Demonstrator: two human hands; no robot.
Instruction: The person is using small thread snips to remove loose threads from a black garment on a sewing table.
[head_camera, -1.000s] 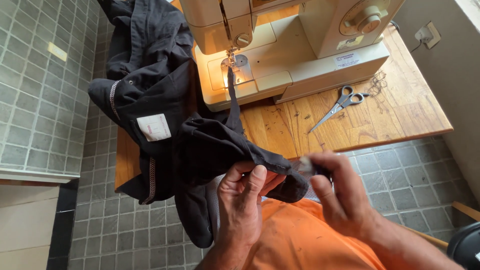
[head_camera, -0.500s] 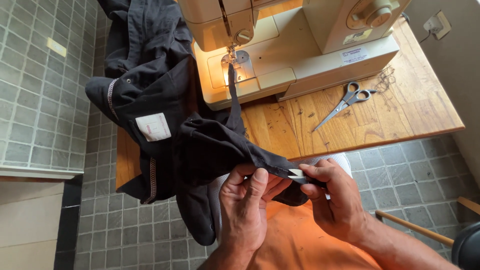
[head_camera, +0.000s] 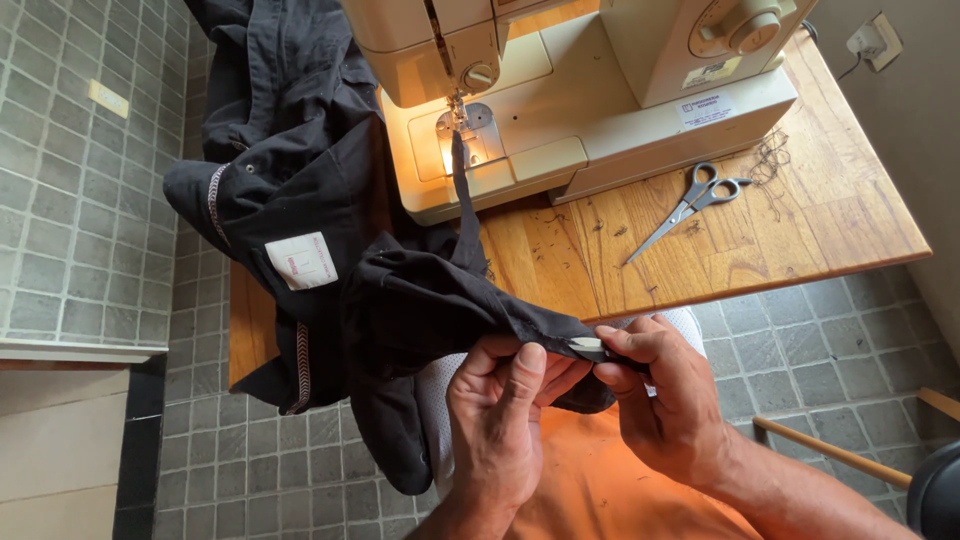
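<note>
A black garment (head_camera: 330, 210) with a white label hangs over the left end of a wooden table (head_camera: 800, 230). A narrow strip of it runs up under the needle of a cream sewing machine (head_camera: 590, 90), whose lamp is lit. My left hand (head_camera: 505, 410) pinches the garment's near edge from below, thumb on top. My right hand (head_camera: 665, 395) grips the same edge just to the right, over a small pale piece (head_camera: 585, 344) at the seam. Both hands are held above my lap, in front of the table.
Grey-handled scissors (head_camera: 690, 205) lie on the table right of the machine, with loose dark thread scraps around them. A wall socket (head_camera: 868, 40) is at the top right. Grey tiled floor surrounds the table; my orange clothing (head_camera: 600, 490) is below.
My hands have drawn closer together on the garment's edge and the right hand has closed over the pale piece. The view has shifted slightly; the garment stays under the needle.
</note>
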